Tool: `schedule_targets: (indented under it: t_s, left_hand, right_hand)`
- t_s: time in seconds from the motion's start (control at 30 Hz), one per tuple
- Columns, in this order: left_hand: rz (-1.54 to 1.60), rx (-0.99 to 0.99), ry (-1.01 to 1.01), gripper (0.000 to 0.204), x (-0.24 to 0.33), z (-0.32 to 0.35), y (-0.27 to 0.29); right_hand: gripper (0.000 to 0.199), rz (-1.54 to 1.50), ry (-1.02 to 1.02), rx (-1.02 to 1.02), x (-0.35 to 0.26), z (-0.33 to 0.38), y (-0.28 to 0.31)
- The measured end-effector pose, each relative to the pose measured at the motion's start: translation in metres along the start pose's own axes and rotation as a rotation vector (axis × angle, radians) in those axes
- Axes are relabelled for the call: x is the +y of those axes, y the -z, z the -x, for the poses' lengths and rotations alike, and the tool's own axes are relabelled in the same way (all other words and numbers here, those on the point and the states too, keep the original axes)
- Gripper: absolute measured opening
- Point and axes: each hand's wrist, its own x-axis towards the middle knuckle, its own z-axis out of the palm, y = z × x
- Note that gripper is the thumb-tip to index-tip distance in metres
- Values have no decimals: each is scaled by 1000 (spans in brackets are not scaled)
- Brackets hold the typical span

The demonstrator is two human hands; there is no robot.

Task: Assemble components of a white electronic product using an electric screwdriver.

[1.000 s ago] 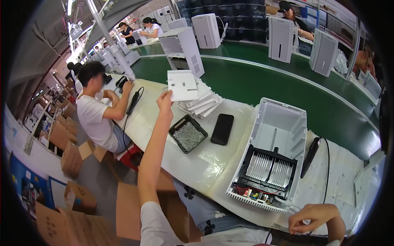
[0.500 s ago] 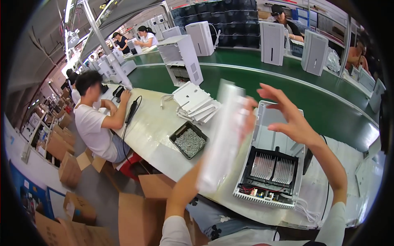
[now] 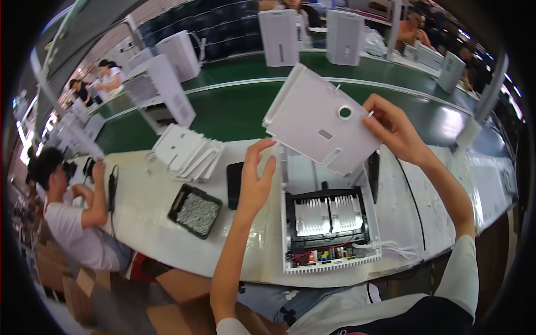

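Observation:
A white plastic panel (image 3: 312, 120) is held up and tilted above the bench, showing a round hole, slots and a raised edge. My right hand (image 3: 393, 128) pinches its right edge between thumb and fingers. My left hand (image 3: 257, 181) has its fingers apart, the tips close to the panel's lower left corner; whether they touch it I cannot tell. Below lies an open white appliance housing (image 3: 285, 245). Inside it are a finned metal heat sink (image 3: 312, 216) in a black frame, red wires and a small circuit board (image 3: 329, 254). The panel hides part of the housing's far end.
Left of my left hand are a flat black object (image 3: 234, 181), a black tray (image 3: 174, 207) of screws and a stack of white panels (image 3: 181, 148). A white cable (image 3: 399, 249) trails right from the housing. White units stand along the green conveyor (image 3: 223, 109). A co-worker (image 3: 78, 218) sits at left.
The panel, earlier edge-on in my left hand, now faces me in my right hand. My left hand has let go and drawn back to its lower left. The view has turned right.

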Motion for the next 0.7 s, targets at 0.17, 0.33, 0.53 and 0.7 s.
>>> schedule_targets:
  t_s: [0.17, 0.33, 0.53, 0.7]
  left_hand:
    - [174, -173, 150, 70, -24, 26, -14]
    - [270, -230, 210, 78, -16, 27, -10]
    - [249, -212, 196, 76, -13, 33, -8]
    - [278, -247, 189, 80, -22, 32, -5]
  right_hand:
    - [14, 182, 58, -24, 25, 19, 7]
    - [10, 203, 25, 24, 34, 27, 6]
    - [24, 217, 60, -81, 31, 23, -1]
    - [38, 321, 116, -277, 16, 13, 3]
